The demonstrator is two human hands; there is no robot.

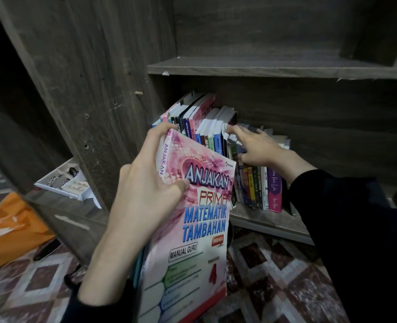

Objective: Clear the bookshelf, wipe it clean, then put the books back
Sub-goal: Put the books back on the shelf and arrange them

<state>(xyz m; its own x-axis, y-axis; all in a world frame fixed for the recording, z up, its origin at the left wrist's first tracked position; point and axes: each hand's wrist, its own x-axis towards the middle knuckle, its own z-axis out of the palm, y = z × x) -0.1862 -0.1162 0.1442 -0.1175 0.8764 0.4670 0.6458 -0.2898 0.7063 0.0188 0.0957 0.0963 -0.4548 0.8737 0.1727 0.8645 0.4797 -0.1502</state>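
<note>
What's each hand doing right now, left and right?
Left hand: grips the pink Anjakan book.
Right hand: open, fingers spread on the shelved books.

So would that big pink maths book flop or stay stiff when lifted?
Probably a bit floppy: the pink book looks like a thin softcover. Its glossy cover may be slippery. Likely light, since the left hand alone holds it by the top.
</note>
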